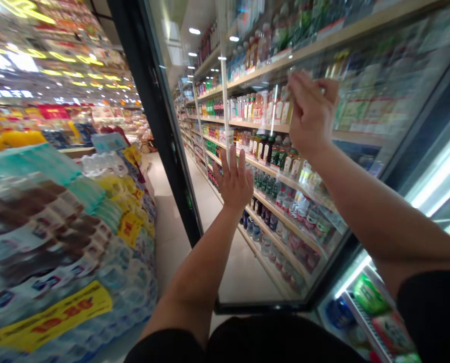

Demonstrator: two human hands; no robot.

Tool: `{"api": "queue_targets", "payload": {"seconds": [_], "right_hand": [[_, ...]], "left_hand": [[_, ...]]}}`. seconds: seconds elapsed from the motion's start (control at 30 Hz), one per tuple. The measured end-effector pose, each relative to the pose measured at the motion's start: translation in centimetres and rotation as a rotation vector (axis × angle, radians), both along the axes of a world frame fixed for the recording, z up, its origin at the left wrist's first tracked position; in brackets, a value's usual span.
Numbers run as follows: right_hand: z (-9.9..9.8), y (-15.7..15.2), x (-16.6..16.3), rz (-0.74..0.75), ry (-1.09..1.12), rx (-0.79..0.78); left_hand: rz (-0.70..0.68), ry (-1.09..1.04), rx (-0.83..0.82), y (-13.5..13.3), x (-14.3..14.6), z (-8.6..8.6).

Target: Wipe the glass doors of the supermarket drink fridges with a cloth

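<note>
A glass cooler door (155, 101) with a black frame stands swung open in front of me. My left hand (233, 179) is held up at the pane with its fingers stretched and spread, and it holds nothing. Higher and to the right, my right hand (312, 113) is at the glass with its fingers curled together. Whatever it may hold is hidden behind the fingers. Shelves of bottled drinks (263, 148) show in the pane behind both hands.
On the left, shrink-wrapped packs of bottles (51, 237) are stacked beside the aisle floor (170, 222), with a yellow price sign (54, 315) in front. At the lower right, the lit cooler holds packages, including a green one (369, 292).
</note>
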State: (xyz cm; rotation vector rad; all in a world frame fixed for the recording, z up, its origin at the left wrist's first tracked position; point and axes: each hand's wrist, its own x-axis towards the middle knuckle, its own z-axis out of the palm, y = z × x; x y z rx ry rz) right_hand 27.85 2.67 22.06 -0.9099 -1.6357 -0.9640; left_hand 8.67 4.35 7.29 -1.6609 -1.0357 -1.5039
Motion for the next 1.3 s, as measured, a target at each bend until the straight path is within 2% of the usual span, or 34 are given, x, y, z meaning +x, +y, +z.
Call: {"api": "queue_targets", "payload": {"seconds": [0.07,0.13,0.2,0.27,0.33,0.43,0.5,0.57,0.67,0.7,0.73,0.77,0.87,0.93,0.97,1.03,1.1,1.17,1.3], "right_hand": [[0.9,0.4,-0.1,-0.01,0.093,0.037],[-0.6,0.6,-1.3,-0.017,0.064,0.067],[-3.2,0.6,-2.9,-0.012,-0.099,0.085],[-4.3,0.5,-3.7,0.0,-0.21,0.076],[-2.9,0.5,-2.8,-0.009,-0.21,0.072],[1.0,0.7,0.0,-0.051,-0.034,0.078],[1.3,0.6,1.0,-0.069,0.08,0.103],[-1.5,0.3,0.5,-0.065,0.094,0.14],[-7.5,-0.5,-1.3,-0.014,-0.172,0.141],[-8.9,-0.7,-1.6,0.004,-0.287,0.114],[-9.5,-0.9,-1.6,0.005,-0.298,0.108],[-9.5,-1.0,-1.4,0.006,-0.283,0.101],[-7.7,-0.8,0.2,0.015,-0.044,0.143],[-7.6,-0.8,0.7,0.015,0.072,0.193],[-8.4,-0.9,0.7,0.008,0.078,0.205],[-11.1,-1.3,0.1,-0.017,-0.009,0.173],[-13.8,-1.7,-0.6,0.031,-0.286,0.072],[-14.7,-2.1,-0.6,0.05,-0.403,0.005],[-11.9,-2.1,1.0,-0.015,-0.113,0.068]], "left_hand": [[0.021,0.007,0.02,0.0,-0.1,0.0],[0.02,0.007,0.006,-0.1,-0.1,0.0],[0.004,0.004,-0.032,-0.2,-0.1,0.0],[-0.001,0.003,-0.058,-0.3,-0.1,0.0],[0.008,0.003,-0.049,-0.2,-0.1,-0.1],[0.001,-0.004,-0.028,0.0,-0.1,-0.1],[-0.017,-0.008,-0.031,0.0,-0.1,-0.1],[-0.015,-0.005,-0.032,-0.1,-0.1,-0.1],[0.008,0.005,-0.031,-0.3,-0.1,0.0],[0.007,0.004,-0.031,-0.3,-0.1,0.0],[0.004,0.002,-0.028,-0.3,-0.1,0.0],[0.005,-0.001,-0.02,-0.2,-0.1,0.0],[0.032,0.0,0.01,0.0,-0.2,-0.1],[0.053,0.007,0.022,0.2,-0.2,-0.2],[0.057,0.009,0.025,0.2,-0.2,-0.2],[0.051,0.009,0.025,0.1,-0.2,-0.1],[0.042,0.008,0.018,-0.1,-0.2,-0.1],[0.047,0.008,0.021,-0.3,-0.2,0.0],[0.076,0.021,0.054,-0.3,-0.2,-0.1]]}}
